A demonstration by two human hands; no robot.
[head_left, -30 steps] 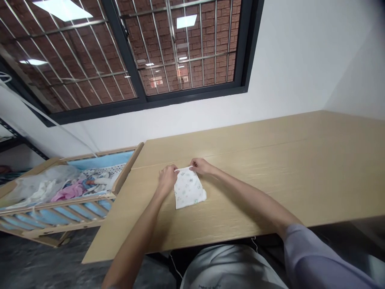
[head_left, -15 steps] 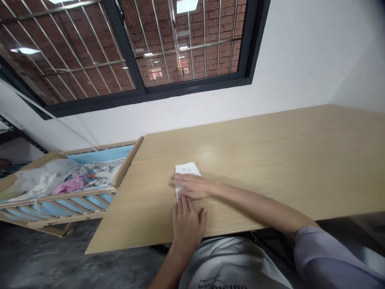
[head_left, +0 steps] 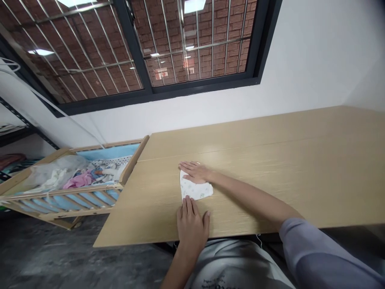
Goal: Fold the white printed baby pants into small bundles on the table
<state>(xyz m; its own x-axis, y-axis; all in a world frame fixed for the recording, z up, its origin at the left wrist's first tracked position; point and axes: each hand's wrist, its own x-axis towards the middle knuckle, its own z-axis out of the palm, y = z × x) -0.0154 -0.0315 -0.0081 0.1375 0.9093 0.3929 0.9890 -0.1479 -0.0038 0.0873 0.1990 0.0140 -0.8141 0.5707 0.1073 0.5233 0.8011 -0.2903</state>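
Note:
A small white cloth (head_left: 195, 190) with a faint print lies flat on the wooden table (head_left: 255, 160). It looks folded, and its right side sticks out below my right hand. My right hand (head_left: 195, 171) rests palm down over the far end of the cloth, fingers stretched toward the left. On the near edge of the same cloth press the fingertips of my left hand (head_left: 192, 220), with the thumb apart from the fingers. Part of the cloth's far end is hidden beneath my right hand.
To the left stands a wooden crib (head_left: 132, 160) with blue lining, holding a pink cloth (head_left: 80, 179), white cloths and a clear plastic bag (head_left: 64, 166). A barred window (head_left: 192, 44) is set in the white wall behind the table. Black shelving (head_left: 18, 134) stands at the far left.
My right hand has moved from the middle of the cloth to its far end, baring more of the printed surface. My left hand stays at the near edge. The view has shifted slightly left.

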